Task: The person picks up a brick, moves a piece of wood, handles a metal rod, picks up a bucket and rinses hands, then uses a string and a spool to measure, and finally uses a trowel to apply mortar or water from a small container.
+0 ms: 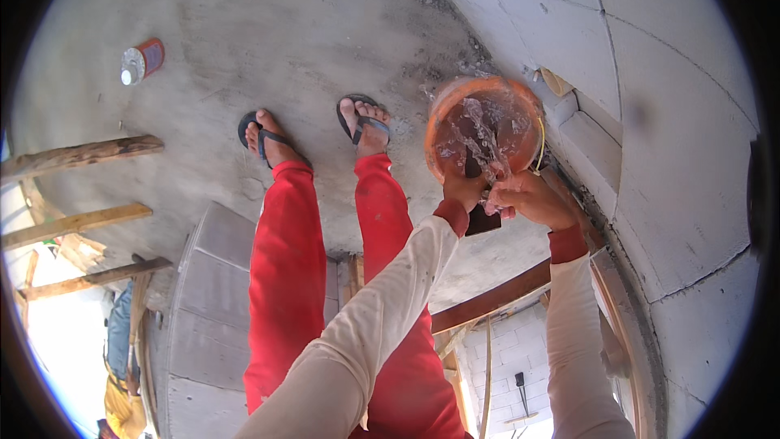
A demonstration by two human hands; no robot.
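An orange plastic bucket (436, 134) with water in it stands on the concrete floor beside the block wall. My left hand (465, 190) is at the near rim, closed on a dark flat tool (483, 223) whose exact kind I cannot make out. Part of the tool shows below the hand and a dark strip reaches over the bucket. Just to the right, my right hand (531, 196) is curled and wet, close against the left hand. Splashing water (481, 131) hides its fingertips, so what they grip is unclear. A thin yellow handle (540, 143) hangs on the bucket's right side.
A pale block wall (664, 152) curves along the right, with a recess (588, 140) near the bucket. At left lie a red-and-white container (144, 61) and wooden beams (85, 155). My sandalled feet (365, 125) stand left of the bucket. A low block wall (213, 299) rises beside my legs.
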